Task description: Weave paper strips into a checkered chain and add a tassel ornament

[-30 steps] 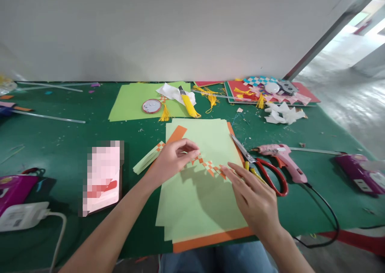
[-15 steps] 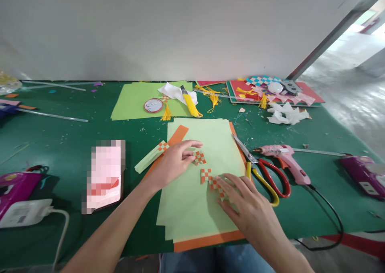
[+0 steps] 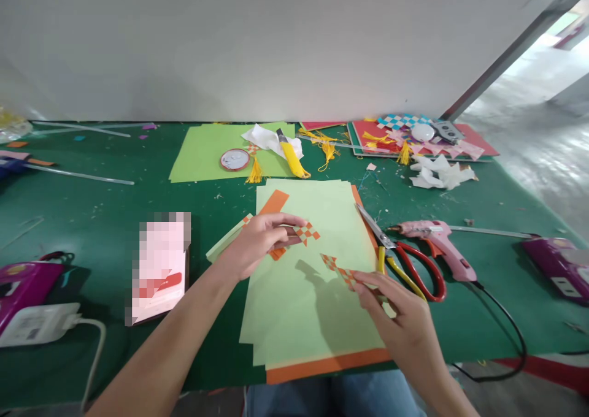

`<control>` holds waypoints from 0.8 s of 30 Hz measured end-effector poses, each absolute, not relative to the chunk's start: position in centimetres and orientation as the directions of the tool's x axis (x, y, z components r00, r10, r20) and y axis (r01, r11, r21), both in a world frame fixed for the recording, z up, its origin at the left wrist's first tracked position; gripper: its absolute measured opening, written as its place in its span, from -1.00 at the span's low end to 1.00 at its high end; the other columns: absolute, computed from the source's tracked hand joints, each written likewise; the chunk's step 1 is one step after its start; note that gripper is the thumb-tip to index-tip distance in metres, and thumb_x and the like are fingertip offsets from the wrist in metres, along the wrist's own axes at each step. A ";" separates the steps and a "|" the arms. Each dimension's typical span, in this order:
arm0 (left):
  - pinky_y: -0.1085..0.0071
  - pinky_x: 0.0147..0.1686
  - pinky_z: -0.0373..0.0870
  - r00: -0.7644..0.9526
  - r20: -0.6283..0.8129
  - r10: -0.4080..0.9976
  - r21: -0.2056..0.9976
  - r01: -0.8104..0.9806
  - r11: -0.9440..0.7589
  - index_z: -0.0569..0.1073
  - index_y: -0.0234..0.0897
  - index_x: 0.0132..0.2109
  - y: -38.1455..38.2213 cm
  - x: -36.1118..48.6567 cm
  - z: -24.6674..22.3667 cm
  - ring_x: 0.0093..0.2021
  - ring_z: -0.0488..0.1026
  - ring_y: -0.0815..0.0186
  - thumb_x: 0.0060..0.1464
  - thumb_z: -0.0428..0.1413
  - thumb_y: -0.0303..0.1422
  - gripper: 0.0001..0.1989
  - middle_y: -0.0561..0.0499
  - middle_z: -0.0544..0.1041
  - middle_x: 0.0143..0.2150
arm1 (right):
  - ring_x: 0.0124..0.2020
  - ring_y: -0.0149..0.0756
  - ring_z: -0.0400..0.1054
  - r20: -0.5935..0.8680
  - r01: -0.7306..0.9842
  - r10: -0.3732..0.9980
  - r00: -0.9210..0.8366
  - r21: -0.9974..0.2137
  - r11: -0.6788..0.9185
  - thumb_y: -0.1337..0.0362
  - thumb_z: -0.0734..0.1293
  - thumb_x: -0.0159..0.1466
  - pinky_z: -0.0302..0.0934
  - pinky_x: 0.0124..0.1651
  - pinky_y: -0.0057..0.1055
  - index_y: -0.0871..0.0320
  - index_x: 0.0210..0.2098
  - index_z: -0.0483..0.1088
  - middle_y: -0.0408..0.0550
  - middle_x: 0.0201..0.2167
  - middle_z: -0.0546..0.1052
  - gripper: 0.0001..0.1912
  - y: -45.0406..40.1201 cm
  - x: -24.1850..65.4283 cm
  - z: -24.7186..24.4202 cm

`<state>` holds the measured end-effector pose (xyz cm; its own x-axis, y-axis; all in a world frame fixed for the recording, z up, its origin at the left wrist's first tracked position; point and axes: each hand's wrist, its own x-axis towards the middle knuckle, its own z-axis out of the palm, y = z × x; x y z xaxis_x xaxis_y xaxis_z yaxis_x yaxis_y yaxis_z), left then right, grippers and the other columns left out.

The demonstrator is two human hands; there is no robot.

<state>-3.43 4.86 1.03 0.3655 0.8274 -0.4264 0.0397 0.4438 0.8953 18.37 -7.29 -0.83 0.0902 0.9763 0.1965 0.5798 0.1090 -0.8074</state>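
Between the thumb and fingers of my left hand [image 3: 269, 239] is a small orange-and-green checkered paper piece [image 3: 308, 232], woven-looking with pointed edges. My right hand [image 3: 396, 309] pinches the end of a longer checkered paper strip [image 3: 338, 270], which is raised and casts a shadow. Both hands are over a stack of light green paper sheets [image 3: 294, 319]. Orange paper shows along the stack's lower and right edges. An orange paper strip [image 3: 275, 201] lies partly under my left hand, and beside it is a folded green strip [image 3: 225, 240] with a checkered end.
Scissors [image 3: 416, 263] and a pink glue gun [image 3: 439, 245] lie right of the stack. A phone [image 3: 161, 270] is at left. Behind are a yellow cutter knife [image 3: 292, 154], a round tin [image 3: 234, 159] and crumpled white paper [image 3: 442, 173]. A purple power strip [image 3: 559, 267] sits far right.
My right hand has picked the checkered strip up off the green sheets and moved slightly right. My left hand has taken hold of the smaller checkered piece and lifted it.
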 end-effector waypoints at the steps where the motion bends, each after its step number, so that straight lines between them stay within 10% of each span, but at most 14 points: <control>1: 0.47 -0.17 0.43 0.379 -0.421 0.824 0.902 0.075 0.425 0.56 -0.32 -0.14 4.8 -3.5 1.1 -0.14 0.54 0.30 -0.02 0.10 -0.52 -0.73 -0.06 0.59 -0.15 | -0.51 -0.39 0.43 0.155 0.544 0.980 0.122 -0.837 0.064 0.30 0.31 0.26 0.29 -0.52 -0.56 0.15 -0.31 0.54 -0.06 -0.43 0.59 -0.86 -7.3 18.5 -0.7; 8: 0.55 -0.48 0.26 0.399 -0.356 0.845 0.924 0.288 0.253 0.55 -0.23 -0.09 4.6 -3.5 1.0 -0.27 0.51 0.34 0.04 0.17 -0.41 -0.75 -0.03 0.59 -0.23 | -0.57 -0.41 0.38 -0.091 0.252 0.958 0.272 -0.954 -0.162 0.18 0.37 0.21 0.32 -0.52 -0.54 0.14 -0.21 0.55 -0.07 -0.49 0.59 -0.79 -7.8 19.3 -0.8; 12: 0.53 -0.52 0.26 0.396 -0.352 0.848 0.912 0.351 0.214 0.55 -0.26 -0.15 4.5 -3.3 1.5 -0.35 0.48 0.35 0.04 0.19 -0.31 -0.78 -0.04 0.58 -0.29 | -0.46 -0.36 0.46 0.075 0.360 0.970 0.230 -0.933 -0.013 0.27 0.35 0.23 0.38 -0.46 -0.51 0.11 -0.23 0.56 -0.03 -0.35 0.61 -0.84 -7.8 19.5 -0.6; 17: 0.53 -0.54 0.26 0.432 -0.299 0.851 0.922 0.359 0.142 0.50 -0.31 -0.30 4.4 -3.3 1.6 -0.48 0.39 0.40 0.07 0.17 -0.14 -0.72 0.03 0.46 -0.49 | -0.34 -0.35 0.45 0.434 0.658 0.900 0.051 -0.692 0.296 0.50 0.30 0.23 0.36 -0.38 -0.48 0.00 -0.10 0.53 -0.05 -0.24 0.55 -0.65 -8.2 19.5 -0.8; 24: 0.55 -0.57 0.29 0.501 -0.327 0.801 0.923 0.353 0.155 0.46 -0.30 -0.34 4.1 -2.9 0.9 -0.51 0.42 0.42 0.12 0.12 -0.13 -0.71 0.02 0.50 -0.45 | -0.28 -0.29 0.37 0.568 0.851 0.794 -0.217 -0.288 0.439 0.59 0.26 0.22 0.29 -0.30 -0.38 -0.04 0.12 0.39 0.03 -0.21 0.47 -0.43 -7.9 19.0 -1.4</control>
<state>-2.92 4.12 0.92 0.5014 0.8011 -0.3267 0.3528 0.1555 0.9227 18.97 -7.94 -1.36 -0.2171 0.7936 0.5684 0.8512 0.4389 -0.2877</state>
